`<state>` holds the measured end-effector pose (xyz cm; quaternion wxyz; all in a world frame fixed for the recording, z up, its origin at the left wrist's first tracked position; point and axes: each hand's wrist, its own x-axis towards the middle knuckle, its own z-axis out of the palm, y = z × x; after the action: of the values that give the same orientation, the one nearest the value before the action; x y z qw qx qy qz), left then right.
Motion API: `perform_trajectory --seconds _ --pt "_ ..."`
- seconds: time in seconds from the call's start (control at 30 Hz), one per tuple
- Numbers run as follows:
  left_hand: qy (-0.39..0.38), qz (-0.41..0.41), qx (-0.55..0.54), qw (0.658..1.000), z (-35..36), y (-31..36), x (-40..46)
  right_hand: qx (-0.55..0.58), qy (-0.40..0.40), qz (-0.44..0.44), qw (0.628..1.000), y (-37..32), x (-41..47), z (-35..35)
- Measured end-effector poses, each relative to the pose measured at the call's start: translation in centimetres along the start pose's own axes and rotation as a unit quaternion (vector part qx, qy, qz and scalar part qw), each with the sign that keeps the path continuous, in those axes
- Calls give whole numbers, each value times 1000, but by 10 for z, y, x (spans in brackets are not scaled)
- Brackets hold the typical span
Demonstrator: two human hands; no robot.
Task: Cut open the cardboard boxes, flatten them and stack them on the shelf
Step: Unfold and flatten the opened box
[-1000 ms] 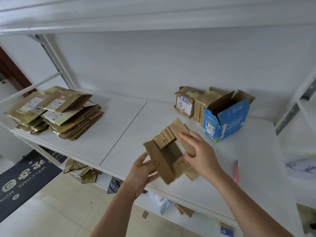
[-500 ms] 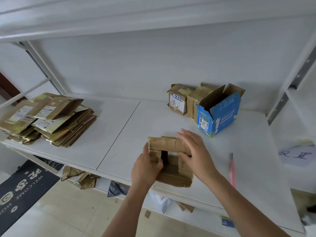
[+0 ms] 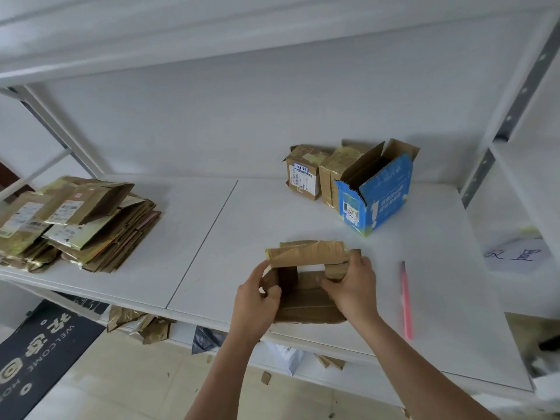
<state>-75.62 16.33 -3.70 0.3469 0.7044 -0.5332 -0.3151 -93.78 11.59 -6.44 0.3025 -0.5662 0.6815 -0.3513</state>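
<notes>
Head view: left hand [image 3: 256, 301] and right hand [image 3: 353, 291], fingers curled, grip the small brown cardboard box [image 3: 306, 280] near the white shelf [image 3: 212, 253] front edge, flattening it; next, it likely needs pressing flat.

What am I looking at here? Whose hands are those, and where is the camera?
The camera sits on a person's head, looking down, so you see their own two arms. There is no robot. The left hand and right hand both grip a small brown box that rests near the front edge of a white shelf. Its ends are open, so you can see through it. To the left lies a pile of flattened boxes. At the back stand two taped brown boxes and an open blue box. A pink cutter lies on the right. The job is squashing boxes flat and stacking them.
</notes>
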Motion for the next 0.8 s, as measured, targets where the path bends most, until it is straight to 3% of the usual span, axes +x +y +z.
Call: perform_trajectory --seconds 0.1,0.17,0.27,0.37,0.5,0.57,0.63,0.7,0.77,0.8 --pt "26 -6 -62 998 -6 -2 -2 -37 -24 -44 998 -4 1 -3" --pt "28 -58 -180 982 -16 -7 -1 -26 -103 -84 991 -4 2 -13" --pt "16 -146 -383 912 -31 -19 2 10 -271 -134 953 -3 3 -32" --pt "-31 -214 -447 868 -34 -33 2 -55 -356 -154 920 3 2 -37" --pt "-72 -297 -478 823 -32 -57 -6 -132 -458 -103 873 21 -12 -20" --pt "-56 -334 -380 861 -26 -64 -10 -173 -463 -111 862 33 -18 -8" --pt "-35 -311 -211 926 -16 -66 -10 -135 -394 -110 902 39 -18 1" --pt "-19 -248 9 968 -5 -63 -7 -132 -304 -137 933 42 -15 10" --pt "-16 -174 230 957 4 -59 -4 -199 -242 -187 931 45 -18 23" --pt "-11 -135 288 948 8 -60 -1 -234 -215 -198 927 47 -23 32"
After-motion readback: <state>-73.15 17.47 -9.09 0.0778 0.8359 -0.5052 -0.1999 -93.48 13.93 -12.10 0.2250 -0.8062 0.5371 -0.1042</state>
